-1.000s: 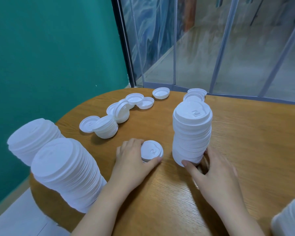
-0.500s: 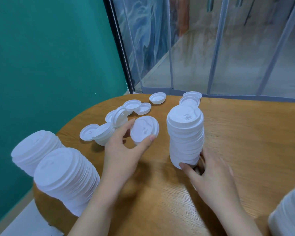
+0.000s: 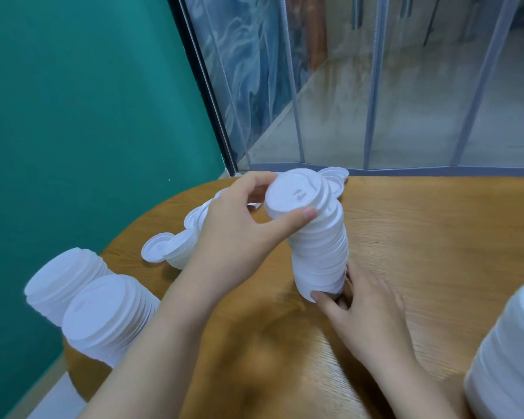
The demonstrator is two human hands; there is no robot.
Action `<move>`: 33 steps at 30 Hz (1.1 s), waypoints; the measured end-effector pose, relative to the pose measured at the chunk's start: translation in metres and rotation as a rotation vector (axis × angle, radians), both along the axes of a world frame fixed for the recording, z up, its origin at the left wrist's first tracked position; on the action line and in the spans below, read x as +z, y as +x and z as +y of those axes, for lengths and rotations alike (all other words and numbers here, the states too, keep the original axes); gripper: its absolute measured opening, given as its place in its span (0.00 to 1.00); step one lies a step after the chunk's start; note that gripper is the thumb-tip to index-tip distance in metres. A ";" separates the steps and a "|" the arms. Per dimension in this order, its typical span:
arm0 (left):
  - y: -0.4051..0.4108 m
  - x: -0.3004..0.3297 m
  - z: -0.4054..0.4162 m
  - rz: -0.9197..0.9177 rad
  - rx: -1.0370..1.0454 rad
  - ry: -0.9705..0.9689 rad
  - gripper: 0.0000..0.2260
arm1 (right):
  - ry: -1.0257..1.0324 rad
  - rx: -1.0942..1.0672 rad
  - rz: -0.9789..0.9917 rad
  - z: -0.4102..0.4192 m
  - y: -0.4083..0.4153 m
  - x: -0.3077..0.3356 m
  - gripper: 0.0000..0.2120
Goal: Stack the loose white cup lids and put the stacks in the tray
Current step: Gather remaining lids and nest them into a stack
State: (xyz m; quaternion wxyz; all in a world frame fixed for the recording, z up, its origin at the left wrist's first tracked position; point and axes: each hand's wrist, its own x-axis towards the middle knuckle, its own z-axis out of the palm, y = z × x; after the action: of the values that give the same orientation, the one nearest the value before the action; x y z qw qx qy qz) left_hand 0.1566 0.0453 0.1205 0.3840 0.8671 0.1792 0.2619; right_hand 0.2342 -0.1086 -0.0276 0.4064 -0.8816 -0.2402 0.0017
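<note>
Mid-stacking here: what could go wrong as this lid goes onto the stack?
1. The stack is tall and leans; a push from the left hand seating the lid may topple it, though the right hand braces only its base.
2. The lid sits tilted, so it may not nest.
3. A fall could scatter the loose lids behind.

Loose lids (image 3: 176,247) left of stack (image 3: 318,252)

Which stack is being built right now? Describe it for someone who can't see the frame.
On the round wooden table, look near the middle. The upright lid stack there stands between both hands: right hand at its base, left hand setting a lid on top. Other stacks stand untouched.
</note>
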 end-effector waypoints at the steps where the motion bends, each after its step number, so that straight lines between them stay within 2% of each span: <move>1: 0.004 -0.001 0.000 0.026 -0.008 0.011 0.22 | -0.002 0.002 0.006 0.000 0.000 0.000 0.20; 11: 0.017 -0.011 0.001 0.169 -0.045 0.059 0.24 | 0.005 -0.012 -0.011 0.000 0.002 -0.004 0.21; 18: 0.021 -0.013 0.000 0.178 -0.057 0.097 0.22 | -0.020 -0.005 -0.015 0.000 0.002 -0.003 0.22; 22: 0.021 -0.017 0.000 0.187 -0.061 0.107 0.33 | -0.028 0.002 -0.014 -0.001 0.002 -0.002 0.23; 25: 0.015 -0.024 0.002 0.174 -0.060 0.029 0.42 | -0.032 0.006 -0.012 -0.001 0.002 -0.002 0.24; 28: -0.001 -0.040 0.007 0.186 -0.018 -0.034 0.45 | -0.024 0.009 -0.015 -0.002 0.001 -0.003 0.22; 31: -0.019 -0.067 0.011 0.277 -0.018 -0.075 0.41 | -0.019 0.002 -0.022 -0.001 0.001 -0.003 0.21; 33: -0.024 -0.090 0.011 0.318 -0.006 -0.116 0.31 | -0.032 0.002 -0.031 -0.001 0.001 -0.002 0.21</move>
State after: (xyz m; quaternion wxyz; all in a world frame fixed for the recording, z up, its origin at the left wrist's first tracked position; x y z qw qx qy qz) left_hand 0.1328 0.0564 0.0307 0.4011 0.8745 0.2499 0.1095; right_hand 0.2348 -0.1100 -0.0299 0.3884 -0.8877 -0.2472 -0.0078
